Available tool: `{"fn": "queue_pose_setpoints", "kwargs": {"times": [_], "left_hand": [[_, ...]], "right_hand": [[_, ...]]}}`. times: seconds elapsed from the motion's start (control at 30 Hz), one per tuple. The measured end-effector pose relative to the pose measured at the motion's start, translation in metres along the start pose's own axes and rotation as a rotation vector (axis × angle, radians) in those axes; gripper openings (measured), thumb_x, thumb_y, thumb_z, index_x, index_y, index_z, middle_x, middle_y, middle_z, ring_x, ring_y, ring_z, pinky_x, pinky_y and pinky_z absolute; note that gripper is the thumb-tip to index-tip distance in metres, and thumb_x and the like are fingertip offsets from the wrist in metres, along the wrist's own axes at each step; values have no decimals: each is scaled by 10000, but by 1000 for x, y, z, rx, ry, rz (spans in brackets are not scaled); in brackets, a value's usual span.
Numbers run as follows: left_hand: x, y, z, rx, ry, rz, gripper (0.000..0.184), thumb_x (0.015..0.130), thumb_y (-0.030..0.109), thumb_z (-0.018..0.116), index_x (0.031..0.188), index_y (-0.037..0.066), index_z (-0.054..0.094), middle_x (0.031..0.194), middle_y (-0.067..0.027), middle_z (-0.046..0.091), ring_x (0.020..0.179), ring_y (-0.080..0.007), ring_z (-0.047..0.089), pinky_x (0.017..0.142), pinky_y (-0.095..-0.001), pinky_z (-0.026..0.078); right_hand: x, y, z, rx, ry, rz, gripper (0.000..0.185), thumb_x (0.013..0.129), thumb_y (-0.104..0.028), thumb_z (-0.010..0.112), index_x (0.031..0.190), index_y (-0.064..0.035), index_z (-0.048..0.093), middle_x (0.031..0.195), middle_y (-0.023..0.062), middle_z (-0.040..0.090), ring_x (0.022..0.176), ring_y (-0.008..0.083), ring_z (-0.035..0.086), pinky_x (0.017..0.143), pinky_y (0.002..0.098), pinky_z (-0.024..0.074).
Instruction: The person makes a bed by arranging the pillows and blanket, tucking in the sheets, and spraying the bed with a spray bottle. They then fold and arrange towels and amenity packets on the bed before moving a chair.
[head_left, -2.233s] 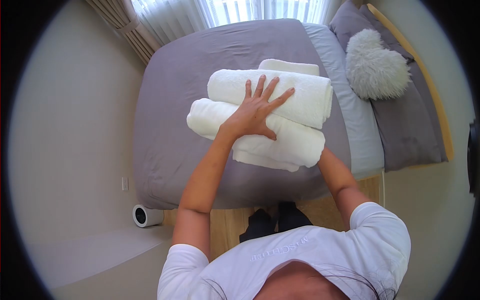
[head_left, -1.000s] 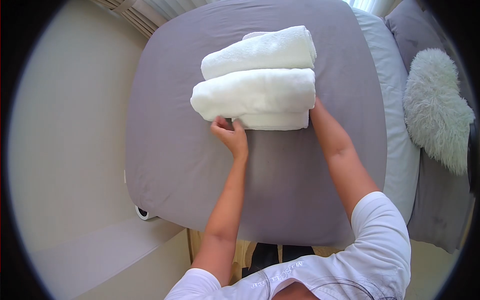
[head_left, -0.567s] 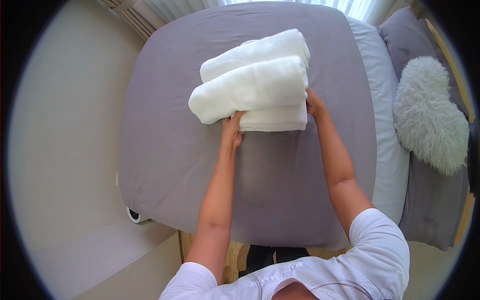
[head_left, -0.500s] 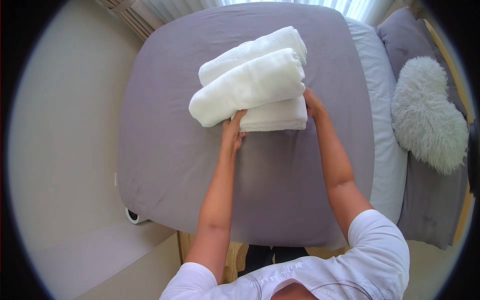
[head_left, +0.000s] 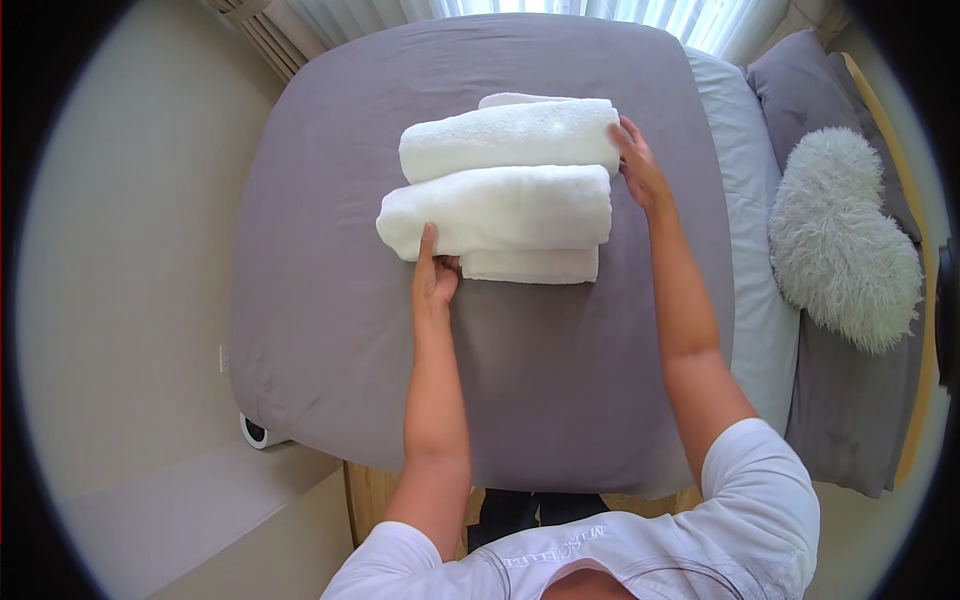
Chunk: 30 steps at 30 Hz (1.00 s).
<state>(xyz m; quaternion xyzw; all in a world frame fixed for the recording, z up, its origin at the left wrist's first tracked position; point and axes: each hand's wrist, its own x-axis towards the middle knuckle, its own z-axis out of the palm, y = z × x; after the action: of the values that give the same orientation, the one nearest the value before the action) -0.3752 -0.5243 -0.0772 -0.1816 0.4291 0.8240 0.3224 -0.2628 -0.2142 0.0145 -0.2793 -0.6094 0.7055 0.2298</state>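
On the bed [head_left: 590, 390], two white towel rolls [head_left: 520, 210] sit on a folded towel [head_left: 530, 266], and the left hand [head_left: 436, 281] holds the near roll [head_left: 490, 205] while the right hand [head_left: 644, 175], fingers wide, touches the far roll [head_left: 505, 139].

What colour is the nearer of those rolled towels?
White; the rolled towel shows best in the head view.

- Near towel roll [head_left: 500, 208]: rests on folded towel [head_left: 530, 266].
- Left hand [head_left: 437, 280]: thumb against near towel roll's left front, fingers partly hidden.
- Far towel roll [head_left: 510, 138]: behind near towel roll; right hand [head_left: 638, 165] touches its right end.
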Motion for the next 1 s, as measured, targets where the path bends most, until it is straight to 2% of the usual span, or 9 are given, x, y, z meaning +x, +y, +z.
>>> {"fn": "queue_pose_setpoints", "kwargs": {"times": [0.4,0.47,0.5,0.6,0.63,0.87,0.93,0.97,1.0], "left_hand": [[2,20,6,-566,-301,-19,652,714,417,732,1245,129,487,1237,-82,535,1166,-280,473,1003,-453,377],[-17,14,-22,281,-198,1057,605,768,410,682,1254,109,483,1268,-99,508,1200,-293,444,1013,-471,381],[-37,26,-37,388,-180,1108,601,785,429,657,1256,99,481,1263,-114,511,1198,-292,449,1010,-470,387],[-68,91,-88,-268,-77,327,571,827,451,603,1248,82,489,1219,-129,548,1138,-280,509,971,-467,429],[-74,102,-107,-265,-73,323,571,827,451,603,1248,82,489,1219,-129,548,1138,-280,509,971,-467,429],[-49,107,-209,6,437,77,557,825,377,631,1243,44,476,1196,-121,555,1069,-281,540,891,-416,471],[-51,113,-193,811,1149,421,507,793,207,652,1223,21,458,1204,-134,503,1105,-298,486,944,-418,412],[-55,115,-171,802,1150,425,507,793,207,652,1223,21,458,1204,-134,503,1105,-298,486,944,-418,412],[-67,112,-139,1065,1122,881,488,769,132,640,1204,12,454,1198,-135,482,1120,-302,459,966,-414,377]], "right_hand": [[-79,-29,94,224,-52,75,725,551,24,722,1175,-76,366,1003,97,540,945,229,559,783,375,500],[-114,-26,117,324,-113,64,751,543,47,729,1181,-100,360,992,89,547,944,225,559,792,393,502],[-131,-21,127,360,-138,95,762,541,54,735,1181,-101,353,1002,86,544,951,224,559,796,398,502],[-183,6,160,472,-202,240,806,540,47,767,1193,-104,320,1035,81,531,990,224,547,825,398,492],[-197,26,172,475,-218,269,818,549,45,768,1206,-104,304,1047,84,525,1005,225,539,837,385,484],[-234,114,192,51,-290,293,858,643,-88,803,1295,-102,245,1111,100,526,1032,196,526,864,340,447],[-209,82,154,-105,-575,357,734,683,-203,801,1262,-73,370,1055,96,566,996,181,544,845,327,451],[-192,73,131,-494,-561,165,489,725,-252,769,1115,-48,556,937,58,614,921,143,569,816,289,456],[-179,51,116,-252,-420,149,338,746,-331,738,882,-32,658,802,37,643,810,123,591,750,260,461]]}}
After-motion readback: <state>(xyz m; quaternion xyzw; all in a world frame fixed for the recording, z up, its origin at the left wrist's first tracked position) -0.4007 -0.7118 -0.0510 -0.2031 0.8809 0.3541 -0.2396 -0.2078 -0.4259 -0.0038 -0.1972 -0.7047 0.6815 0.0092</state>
